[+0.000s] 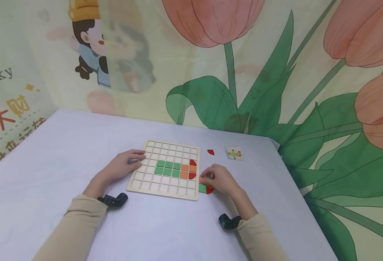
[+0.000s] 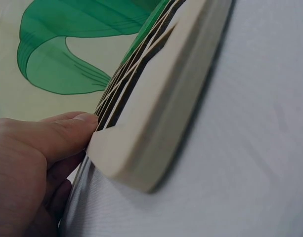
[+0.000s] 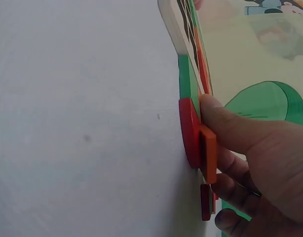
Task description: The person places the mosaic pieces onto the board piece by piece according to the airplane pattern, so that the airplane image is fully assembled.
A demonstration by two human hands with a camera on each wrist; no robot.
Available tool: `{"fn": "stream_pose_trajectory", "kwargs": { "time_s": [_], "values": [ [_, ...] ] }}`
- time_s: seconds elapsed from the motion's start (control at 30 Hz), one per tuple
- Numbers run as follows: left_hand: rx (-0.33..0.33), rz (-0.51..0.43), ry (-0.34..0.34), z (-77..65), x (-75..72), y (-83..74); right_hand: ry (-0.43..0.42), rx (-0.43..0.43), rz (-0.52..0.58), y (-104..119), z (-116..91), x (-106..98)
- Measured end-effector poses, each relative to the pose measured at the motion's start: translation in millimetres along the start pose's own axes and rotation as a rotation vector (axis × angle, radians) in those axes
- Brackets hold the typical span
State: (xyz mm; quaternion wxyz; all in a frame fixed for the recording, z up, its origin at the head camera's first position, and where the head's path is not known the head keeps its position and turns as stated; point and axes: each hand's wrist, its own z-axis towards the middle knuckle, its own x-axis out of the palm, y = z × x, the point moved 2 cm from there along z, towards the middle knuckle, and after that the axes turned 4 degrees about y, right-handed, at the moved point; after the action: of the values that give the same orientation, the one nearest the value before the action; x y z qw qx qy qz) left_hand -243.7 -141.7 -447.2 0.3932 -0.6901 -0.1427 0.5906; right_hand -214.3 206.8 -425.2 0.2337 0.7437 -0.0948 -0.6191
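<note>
A pale wooden grid board (image 1: 160,185) lies on the table, with green square tiles (image 1: 167,169), orange square tiles (image 1: 184,171) and two red quarter-round tiles (image 1: 192,175) set in its cells. My left hand (image 1: 126,166) rests at the board's left edge, thumb and fingertips touching it; the left wrist view has the thumb (image 2: 72,133) near a corner. Beside the board's right edge, my right hand (image 1: 220,178) pinches an orange square tile (image 3: 208,155). Under and beside it lie a green tile (image 1: 202,188) and a red rounded tile (image 1: 209,190), partly hidden by the hand.
A loose red quarter-round tile (image 1: 211,152) lies right of the board's upper corner. Farther right is a small pattern card (image 1: 234,153) with a coloured figure. A white cloth covers the table (image 1: 165,228); a printed curtain (image 1: 204,98) hangs behind it.
</note>
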Motion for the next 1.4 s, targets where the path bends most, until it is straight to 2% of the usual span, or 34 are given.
{"fn": "stream_pose_trajectory", "kwargs": {
  "time_s": [0.2,0.3,0.5,0.7,0.93,1.1,1.4],
  "values": [
    [-0.003,-0.003,-0.002,-0.2,2.3,2.3,-0.040,0.024,0.002,-3.7,-0.3,-1.1],
    [0.001,0.003,0.001,0.1,2.8,2.3,-0.019,0.001,-0.001,-3.7,-5.6,-3.8],
    [-0.009,0.005,-0.009,-0.8,-0.5,-0.5,0.065,-0.097,-0.162,0.9,-18.7,-5.7],
    [-0.019,0.001,-0.011,-0.1,-0.6,-0.1,0.054,-0.082,-0.244,4.4,-24.4,-3.7],
    [-0.024,-0.012,-0.007,0.0,1.2,0.8,0.020,-0.068,-0.325,7.5,-20.3,-3.2],
    [-0.028,-0.009,-0.006,-0.4,1.0,0.2,0.035,-0.046,-0.312,10.7,-14.4,-7.0],
    [-0.012,-0.004,-0.005,-0.7,0.5,0.3,0.058,0.048,-0.183,8.4,-10.1,-14.0]
  ]
}}
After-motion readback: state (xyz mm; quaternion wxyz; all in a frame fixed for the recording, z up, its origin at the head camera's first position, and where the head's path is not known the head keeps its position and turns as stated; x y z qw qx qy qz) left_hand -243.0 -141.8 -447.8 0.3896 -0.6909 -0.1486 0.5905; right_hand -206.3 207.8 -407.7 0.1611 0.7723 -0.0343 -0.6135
